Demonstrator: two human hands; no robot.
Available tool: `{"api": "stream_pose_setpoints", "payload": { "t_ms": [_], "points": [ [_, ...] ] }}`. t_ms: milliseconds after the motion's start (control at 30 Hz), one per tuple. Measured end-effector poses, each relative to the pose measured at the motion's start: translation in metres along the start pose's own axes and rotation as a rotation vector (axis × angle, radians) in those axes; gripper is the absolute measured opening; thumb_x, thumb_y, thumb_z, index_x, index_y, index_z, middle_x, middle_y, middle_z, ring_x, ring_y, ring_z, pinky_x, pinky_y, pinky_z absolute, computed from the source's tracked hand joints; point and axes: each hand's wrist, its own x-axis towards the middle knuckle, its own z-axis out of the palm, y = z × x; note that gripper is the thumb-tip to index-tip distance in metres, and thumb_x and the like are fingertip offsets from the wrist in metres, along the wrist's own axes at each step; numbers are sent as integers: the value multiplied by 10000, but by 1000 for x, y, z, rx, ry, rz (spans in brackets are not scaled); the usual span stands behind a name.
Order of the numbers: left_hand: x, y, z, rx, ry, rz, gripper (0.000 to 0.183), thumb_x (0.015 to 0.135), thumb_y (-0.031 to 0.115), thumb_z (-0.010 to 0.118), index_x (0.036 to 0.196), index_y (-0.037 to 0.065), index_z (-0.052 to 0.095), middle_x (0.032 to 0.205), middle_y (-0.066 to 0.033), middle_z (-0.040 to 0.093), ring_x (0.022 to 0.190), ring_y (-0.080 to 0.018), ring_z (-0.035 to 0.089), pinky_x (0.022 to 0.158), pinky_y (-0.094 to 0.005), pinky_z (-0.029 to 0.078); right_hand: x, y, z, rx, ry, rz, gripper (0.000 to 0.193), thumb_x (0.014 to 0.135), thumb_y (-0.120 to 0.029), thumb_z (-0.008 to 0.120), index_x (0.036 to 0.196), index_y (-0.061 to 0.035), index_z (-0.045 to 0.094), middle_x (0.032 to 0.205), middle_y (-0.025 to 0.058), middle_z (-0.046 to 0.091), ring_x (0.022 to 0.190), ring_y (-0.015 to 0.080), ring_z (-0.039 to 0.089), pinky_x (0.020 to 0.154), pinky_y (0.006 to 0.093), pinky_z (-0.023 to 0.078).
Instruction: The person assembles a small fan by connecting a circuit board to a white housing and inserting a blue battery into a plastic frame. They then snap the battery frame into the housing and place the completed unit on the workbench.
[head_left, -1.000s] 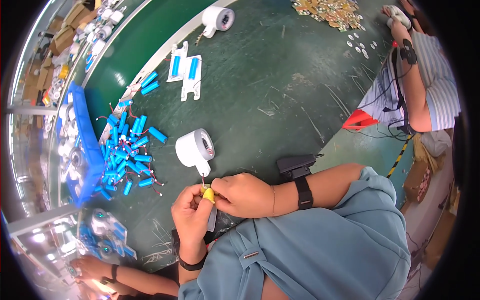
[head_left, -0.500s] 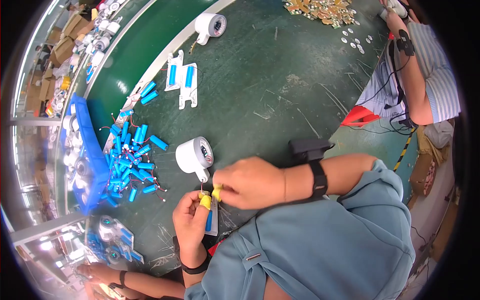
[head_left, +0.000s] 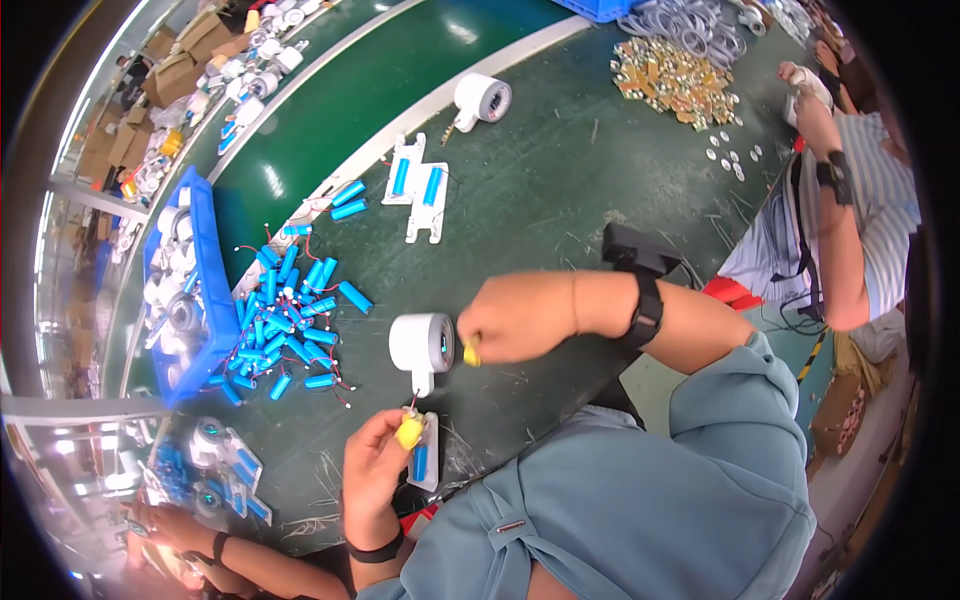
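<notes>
My left hand [head_left: 376, 462], with a yellow cover on its thumb, pinches thin wires [head_left: 415, 400] below the stem of a white round fan head [head_left: 408, 342]. Beside that hand lies a white half-shell handle [head_left: 431, 450] with a blue cylindrical battery [head_left: 420, 462] in it. My right hand [head_left: 515, 318] is raised to the right of the fan head, apart from it. Its fingers are curled together, a yellow cover showing at a fingertip; whatever they may hold is hidden.
Loose blue batteries [head_left: 285, 325] with wires lie heaped at left, by a blue bin [head_left: 212, 300] of white parts. Further off are two white shells [head_left: 428, 200], another fan head [head_left: 480, 102] and a pile of small boards [head_left: 668, 82]. A co-worker's arm [head_left: 845, 230] is at far right.
My right hand has moved away from my left hand, up and to the right. My left hand stays by the shell at the wires. The whole view has shifted.
</notes>
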Motion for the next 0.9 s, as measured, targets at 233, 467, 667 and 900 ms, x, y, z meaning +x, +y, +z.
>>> {"api": "stream_pose_setpoints", "payload": {
  "t_ms": [233,467,667,900],
  "points": [
    [-51,27,-81,-37,335,22,334,918,333,630,858,4,634,628,17,515,502,-53,403,452,-199,276,35,67,-74,-175,929,344,190,909,-170,572,1050,-43,586,700,152,650,577,254,656,559,364,515],
    [-117,-1,-243,229,889,102,274,874,280,638,981,39,562,636,-15,517,521,-103,463,478,-216,357,54,125,-85,-190,820,459,290,905,-241,616,1082,-11,612,729,111,648,569,182,648,548,303,516],
    [-86,19,-389,219,1224,87,328,853,224,653,1075,-15,616,755,-73,631,547,-142,583,544,-208,492,47,116,-73,185,831,545,328,907,-194,600,1168,0,559,801,52,628,649,110,641,499,234,493],
    [-63,-26,-382,1276,1444,18,409,846,236,645,1155,-29,606,1081,-260,620,1029,-412,569,896,-456,461,21,59,-43,564,888,499,372,939,-174,537,1256,14,480,889,53,635,681,103,636,531,209,483]
  ]
}}
